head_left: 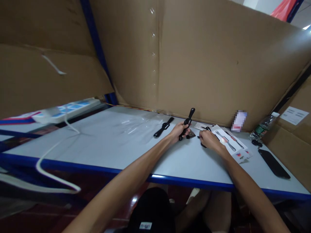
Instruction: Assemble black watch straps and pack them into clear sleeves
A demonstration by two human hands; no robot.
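My left hand [178, 132] is wrapped around a black spokeshave [191, 113], which is held tilted above the table with one handle pointing up. A small dark flat piece, perhaps a blade [191, 134], shows just right of those fingers. Further left, a second black spokeshave [159, 132] lies on the table. My right hand [209, 139] is closed, its fingers bent downward over small black parts [203, 145]; whatever it grips is mostly hidden. Beside it are white boxes [239, 154] printed with pictures of the tool, and another black handle shows behind the hand.
Clear plastic wrapping [138, 124] lies at the table's back. To the right are a plastic bottle [263, 127], small black round items [257, 143] and a black phone [274, 163]. A power strip [65, 111] with a white cable sits left. Cardboard [199, 64] walls the back.
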